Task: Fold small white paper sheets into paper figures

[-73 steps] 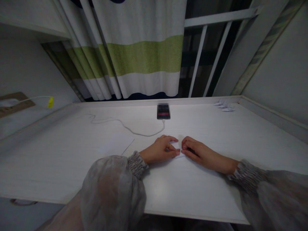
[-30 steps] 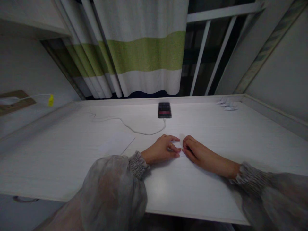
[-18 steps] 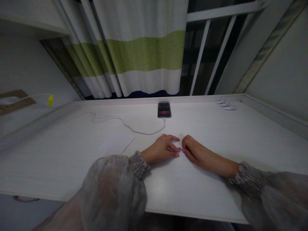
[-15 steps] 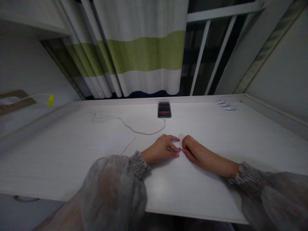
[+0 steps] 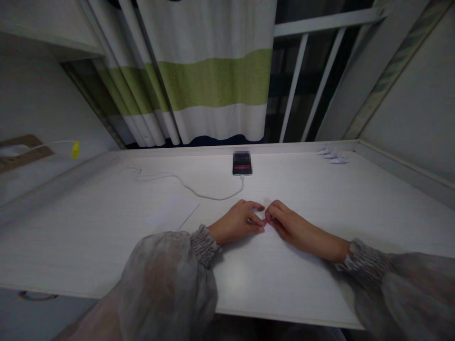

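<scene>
A small piece of white paper (image 5: 269,228) lies on the desk between my hands, mostly covered by fingers. My left hand (image 5: 245,218), with a ring on one finger, grips its left part, thumb at the near side and fingers curved over it. From the other side, my right hand (image 5: 284,220) pinches the paper with thumb and bent fingers, its fingertips almost touching the left hand's. How the paper is folded is hidden. Further left, beyond my left sleeve, a stack of white paper sheets (image 5: 172,210) rests flat.
A phone (image 5: 242,166) with a blurred screen lies at the back of the white desk (image 5: 284,289). Its white cable (image 5: 213,196) curves off to the left. Several folded paper pieces (image 5: 333,155) sit in the back right corner. Behind hangs a curtain (image 5: 216,80).
My right hand has shifted slightly left, closer to the left fingertips, still pinching the paper. My left hand has hardly moved.
</scene>
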Tool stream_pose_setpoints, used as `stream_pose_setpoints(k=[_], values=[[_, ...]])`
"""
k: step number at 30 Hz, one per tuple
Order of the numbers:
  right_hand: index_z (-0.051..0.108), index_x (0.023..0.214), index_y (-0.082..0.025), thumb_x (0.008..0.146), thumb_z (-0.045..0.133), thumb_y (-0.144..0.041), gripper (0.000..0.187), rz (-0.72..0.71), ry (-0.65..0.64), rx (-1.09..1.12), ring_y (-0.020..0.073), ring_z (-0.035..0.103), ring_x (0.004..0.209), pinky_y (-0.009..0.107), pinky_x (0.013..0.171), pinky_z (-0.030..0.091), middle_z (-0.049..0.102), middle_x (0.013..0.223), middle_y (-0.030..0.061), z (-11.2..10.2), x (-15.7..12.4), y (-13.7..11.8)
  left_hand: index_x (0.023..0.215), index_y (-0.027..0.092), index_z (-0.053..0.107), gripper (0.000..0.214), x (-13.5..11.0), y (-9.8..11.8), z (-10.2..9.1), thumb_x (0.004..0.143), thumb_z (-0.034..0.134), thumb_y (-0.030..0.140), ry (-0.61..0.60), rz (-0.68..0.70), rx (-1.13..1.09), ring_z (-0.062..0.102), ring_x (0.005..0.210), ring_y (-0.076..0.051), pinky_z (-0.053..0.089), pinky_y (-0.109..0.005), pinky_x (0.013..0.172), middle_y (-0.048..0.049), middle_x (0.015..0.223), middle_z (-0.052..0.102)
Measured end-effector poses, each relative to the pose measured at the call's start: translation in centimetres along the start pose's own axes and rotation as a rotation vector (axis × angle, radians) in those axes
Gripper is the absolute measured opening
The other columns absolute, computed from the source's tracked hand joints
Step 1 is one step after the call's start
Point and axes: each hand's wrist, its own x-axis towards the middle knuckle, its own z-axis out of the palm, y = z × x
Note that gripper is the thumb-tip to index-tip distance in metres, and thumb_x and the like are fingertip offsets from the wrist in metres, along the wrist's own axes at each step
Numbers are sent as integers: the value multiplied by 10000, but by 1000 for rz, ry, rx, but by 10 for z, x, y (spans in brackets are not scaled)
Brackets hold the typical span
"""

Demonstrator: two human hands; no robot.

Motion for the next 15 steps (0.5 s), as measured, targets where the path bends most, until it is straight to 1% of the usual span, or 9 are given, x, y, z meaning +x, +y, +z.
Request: stream_pose_setpoints(k=[4, 6, 8, 11, 13, 15], values=[[423, 805, -191, 835, 362, -92, 120, -1, -1, -6, 148, 450, 751, 317, 695, 412, 440, 859, 45, 2, 0, 2, 843, 141, 671, 193, 0, -1, 0, 686, 648, 252, 9, 11, 8, 462, 1094, -216, 308, -328, 956, -83, 1123, 590], [424, 801, -194, 834, 368, -98, 116, 1, -1, -10, 146, 453, 743, 316, 688, 412, 438, 853, 41, 2, 0, 2, 855, 139, 666, 203, 0, -2, 1, 690, 643, 256, 12, 11, 1, 462, 1100, -221, 308, -333, 954, -91, 1148, 574], [430, 804, -195, 838, 370, -109, 111, 5, 0, -6, 145, 459, 743, 315, 692, 412, 443, 853, 39, 0, -1, 1, 958, 136, 631, 296, -1, -2, 1, 683, 651, 244, 13, -2, -25, 465, 1103, -220, 301, -337, 956, -89, 1055, 626], [435, 802, -191, 832, 379, -113, 101, 10, 3, 20, 145, 465, 747, 299, 685, 410, 464, 840, 36, -4, -1, 1, 1122, 108, 526, 492, -1, 0, 1, 668, 670, 233, 16, -35, -70, 486, 1079, -211, 292, -341, 952, -72, 869, 685], [435, 793, -188, 833, 378, -125, 94, 47, 7, 41, 142, 467, 721, 286, 657, 409, 479, 805, 30, -6, 0, 1, 1152, 98, 488, 535, -1, 2, 1, 666, 672, 226, 16, -61, -96, 523, 1025, -199, 288, -343, 948, -62, 823, 693], [443, 789, -186, 844, 377, -160, 90, 93, 4, 55, 141, 469, 696, 281, 630, 406, 486, 782, 27, -7, 0, 0, 1154, 101, 480, 532, -1, 4, 0, 668, 668, 209, 14, -77, -112, 548, 979, -185, 285, -343, 947, -59, 819, 695]])
